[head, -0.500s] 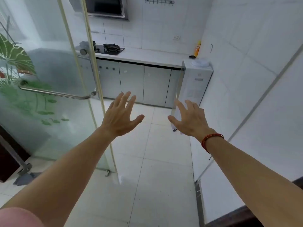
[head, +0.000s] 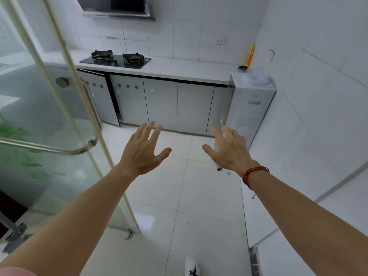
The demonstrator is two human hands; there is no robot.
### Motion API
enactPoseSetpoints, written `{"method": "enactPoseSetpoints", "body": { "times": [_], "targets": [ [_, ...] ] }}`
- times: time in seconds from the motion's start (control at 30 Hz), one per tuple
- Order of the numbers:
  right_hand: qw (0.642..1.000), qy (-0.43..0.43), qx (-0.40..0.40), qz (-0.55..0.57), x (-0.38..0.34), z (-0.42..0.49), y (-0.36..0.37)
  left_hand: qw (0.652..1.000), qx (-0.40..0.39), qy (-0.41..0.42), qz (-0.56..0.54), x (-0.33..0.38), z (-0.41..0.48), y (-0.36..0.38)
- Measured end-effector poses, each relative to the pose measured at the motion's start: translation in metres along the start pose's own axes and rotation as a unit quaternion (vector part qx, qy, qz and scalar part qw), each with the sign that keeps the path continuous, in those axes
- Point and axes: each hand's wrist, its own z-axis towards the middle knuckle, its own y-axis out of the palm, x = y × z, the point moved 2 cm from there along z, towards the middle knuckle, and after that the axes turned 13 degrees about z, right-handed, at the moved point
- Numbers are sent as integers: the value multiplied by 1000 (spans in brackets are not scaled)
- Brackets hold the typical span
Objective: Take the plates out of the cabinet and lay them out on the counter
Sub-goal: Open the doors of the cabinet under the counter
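A white tabletop [head: 179,68] runs along the far wall above grey cabinet doors [head: 159,102]. A black two-burner hob [head: 116,60] sits at its left end; an orange-yellow bottle [head: 250,55] stands in the far right corner beside a small dark round thing [head: 243,67] (too small to tell what). The middle stretch is bare. On the white tiled floor [head: 179,196], a white dispenser [head: 252,104] stands right of the cabinets, and a white shoe [head: 191,265] shows at the near edge.
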Motion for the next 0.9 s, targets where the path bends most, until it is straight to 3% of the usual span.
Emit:
{"method": "enactPoseSetpoints", "body": {
  "times": [0.53,0.9],
  "targets": [
    [997,-8,-79,-10,69,233,51,997,-56,-48,20,-43,207,92],
    [997,12,-72,-26,71,386,99,998,-53,-35,6,-109,352,171]
  ]
}}
